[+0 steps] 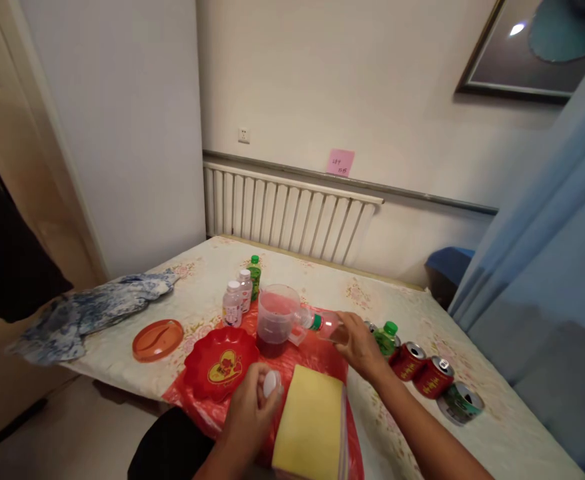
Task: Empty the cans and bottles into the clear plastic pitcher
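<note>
My right hand (pixel 358 341) grips a clear plastic bottle (pixel 328 325) with a green and red label. The bottle lies tilted almost level, its neck at the right side of a translucent measuring jug (pixel 275 325), near the handle. Whether liquid is flowing from it I cannot tell. Between the fingers of my left hand (pixel 249 410), a white bottle cap (pixel 271 383) is pinched, just in front of the jug. A scalloped red plate (pixel 197 373) lies left of the jug, and a yellow block-shaped object (pixel 312 420) sits between my forearms on the red plastic sheet (pixel 317 357).
Two white-capped bottles (pixel 232 305) and a green-capped bottle (pixel 254 277) stand behind the plate. Several drink cans (pixel 433 378) and another green-capped bottle (pixel 386 340) are right of my right hand. An orange lid (pixel 158 340) and bluish cloth (pixel 107 310) lie at left.
</note>
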A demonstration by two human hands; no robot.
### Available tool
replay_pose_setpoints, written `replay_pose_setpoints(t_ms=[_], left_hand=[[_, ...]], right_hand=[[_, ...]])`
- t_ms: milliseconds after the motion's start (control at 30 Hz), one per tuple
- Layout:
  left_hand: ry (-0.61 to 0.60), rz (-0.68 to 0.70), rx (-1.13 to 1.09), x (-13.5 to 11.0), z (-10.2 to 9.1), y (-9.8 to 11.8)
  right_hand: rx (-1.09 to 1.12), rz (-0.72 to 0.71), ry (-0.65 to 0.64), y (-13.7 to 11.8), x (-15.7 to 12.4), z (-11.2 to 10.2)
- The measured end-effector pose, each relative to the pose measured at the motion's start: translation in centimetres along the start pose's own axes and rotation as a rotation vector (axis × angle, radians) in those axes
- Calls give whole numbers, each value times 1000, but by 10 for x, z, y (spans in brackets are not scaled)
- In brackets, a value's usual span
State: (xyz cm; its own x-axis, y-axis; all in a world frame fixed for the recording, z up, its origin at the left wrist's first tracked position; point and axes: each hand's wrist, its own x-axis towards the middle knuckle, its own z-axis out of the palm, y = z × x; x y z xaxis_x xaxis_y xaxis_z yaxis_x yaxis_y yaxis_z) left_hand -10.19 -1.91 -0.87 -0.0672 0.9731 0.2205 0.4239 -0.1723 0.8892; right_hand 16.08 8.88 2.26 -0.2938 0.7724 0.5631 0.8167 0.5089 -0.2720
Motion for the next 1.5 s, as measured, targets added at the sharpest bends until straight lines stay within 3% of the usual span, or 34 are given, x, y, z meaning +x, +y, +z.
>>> replay_pose_setpoints(t_ms=[167, 300, 467, 767, 1200, 1500], left_hand=[[-67, -92, -33, -15, 4, -26], [-70, -162, -54, -16, 5, -42], [-76, -181, -75, -15, 8, -55], [-67, -195, -83, -15, 7, -58], [-67, -200, -97, -14, 4, -57], [-71, -227, -150, -14, -1, -48]], right_hand=[[-339, -59, -28, 14, 51, -9], [-561, -113, -93, 11, 78, -13], [-634, -185, -127, 0, 98, -16], [-753, -357, -173, -22, 127, -24], [-867, -554, -152, -56, 139, -27], [-791, -466, -191, -51, 133, -24]])
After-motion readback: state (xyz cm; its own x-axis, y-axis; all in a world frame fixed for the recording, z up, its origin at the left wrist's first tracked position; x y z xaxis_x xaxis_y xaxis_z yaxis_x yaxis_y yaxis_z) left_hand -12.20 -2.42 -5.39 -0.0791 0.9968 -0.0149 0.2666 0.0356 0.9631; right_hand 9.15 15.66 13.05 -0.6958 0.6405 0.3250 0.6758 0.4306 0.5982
